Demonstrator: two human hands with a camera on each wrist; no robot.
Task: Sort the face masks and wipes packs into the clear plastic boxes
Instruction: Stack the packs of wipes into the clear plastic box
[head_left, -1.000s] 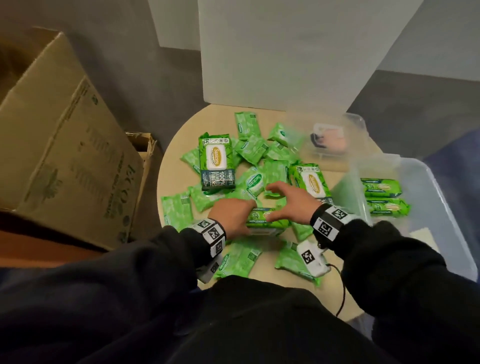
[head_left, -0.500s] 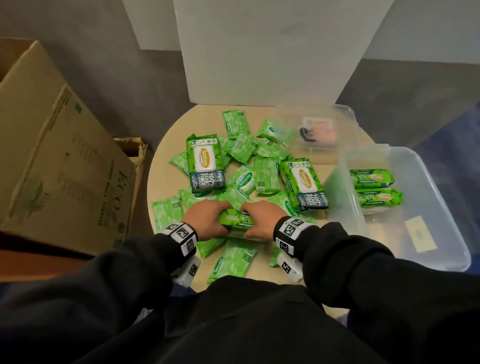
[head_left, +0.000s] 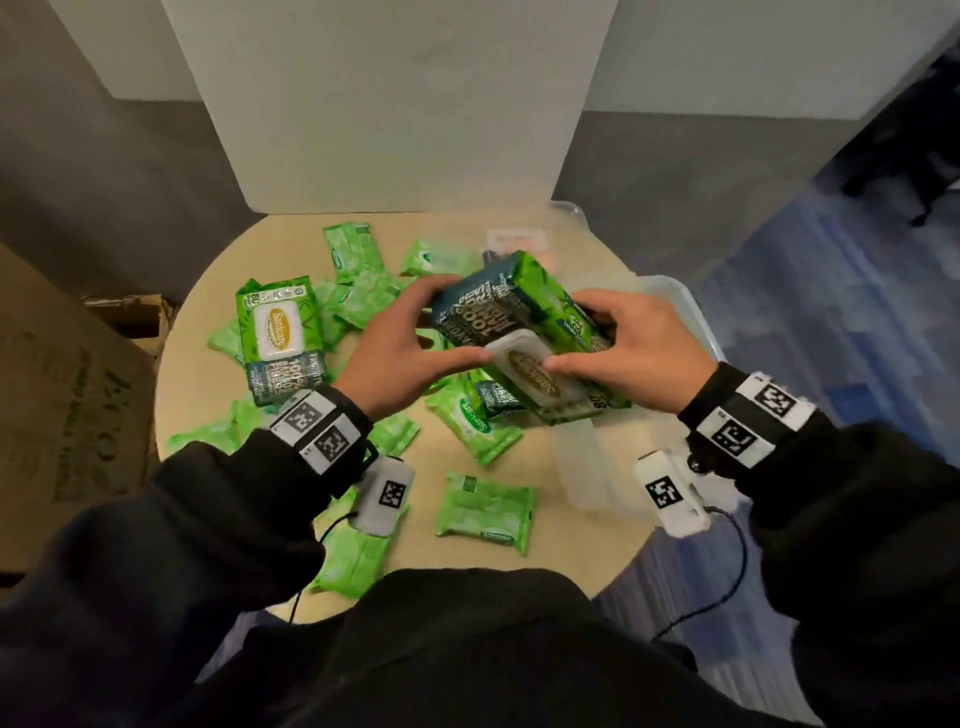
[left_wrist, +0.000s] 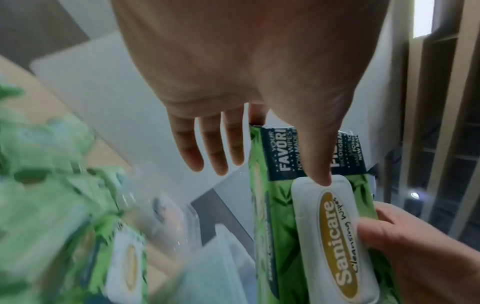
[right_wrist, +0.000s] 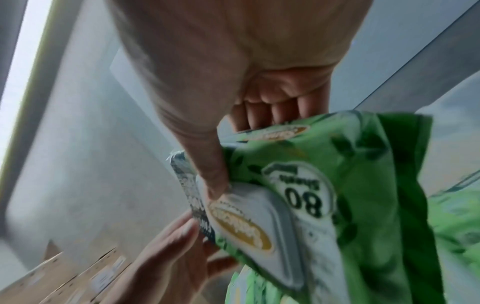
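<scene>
- Both hands carried the load: our left hand (head_left: 397, 345) and right hand (head_left: 631, 343) each grasped one end of a stack of large wipes packs (head_left: 519, 332), thumbs on the top pack's white lid, raised above the round table (head_left: 561, 525).
- We judged the step to be transfer; the next move called for lowering the stack, kept level, into the clear plastic box (head_left: 680, 306) at right.
- Small green packs (head_left: 485, 509) lay unsorted.

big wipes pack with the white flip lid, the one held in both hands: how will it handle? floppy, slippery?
Probably soft-bodied: the big wipes pack has film that creases under the right hand in the right wrist view. The glossy film could be slippery, which may be why the left hand holds it too. Its white flip lid looks rigid, so a firmer spot to press.
</scene>
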